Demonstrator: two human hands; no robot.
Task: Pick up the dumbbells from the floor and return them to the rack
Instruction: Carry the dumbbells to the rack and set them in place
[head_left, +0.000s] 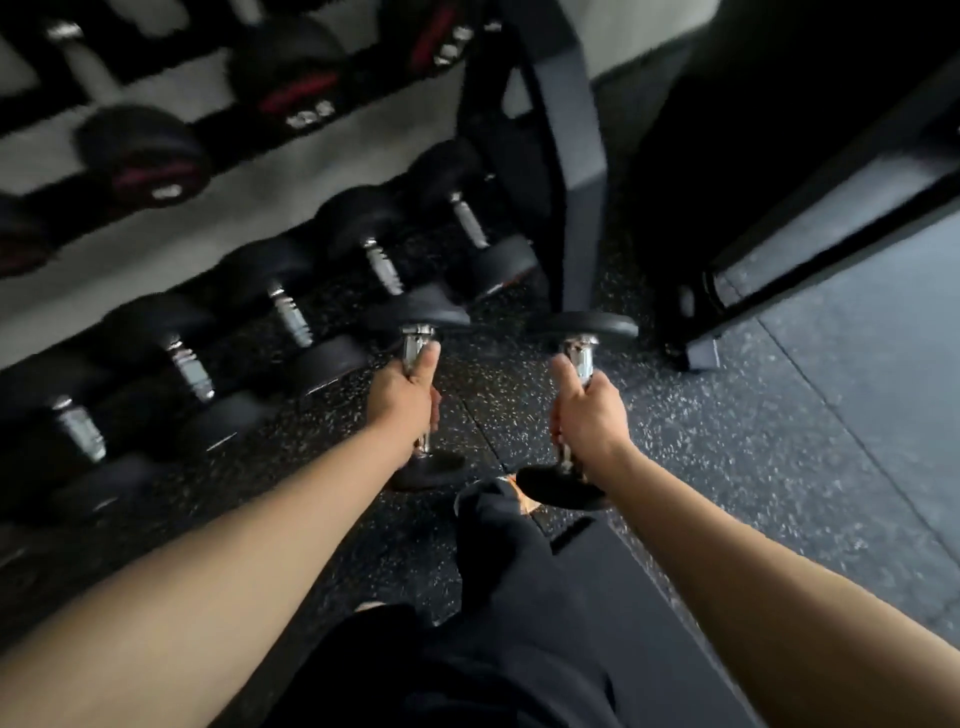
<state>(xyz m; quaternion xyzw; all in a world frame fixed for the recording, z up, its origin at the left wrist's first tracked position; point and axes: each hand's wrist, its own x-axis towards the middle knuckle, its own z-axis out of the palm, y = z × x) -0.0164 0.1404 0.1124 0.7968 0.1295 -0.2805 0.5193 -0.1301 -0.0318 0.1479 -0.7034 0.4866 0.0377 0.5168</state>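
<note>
My left hand is closed around the chrome handle of a black dumbbell, whose near head hangs below my wrist. Around the handle of a second black dumbbell my right hand is wrapped, thumb along the bar. Both dumbbells point away from me, over the speckled floor. The black rack stands ahead at the left. Its lowest row holds several black dumbbells with chrome handles, and higher shelves carry bigger ones.
The rack's upright post and foot stand just beyond the two held dumbbells. A dark machine frame crosses the right side over a smoother grey mat. My dark-clothed legs and a shoe are below my hands.
</note>
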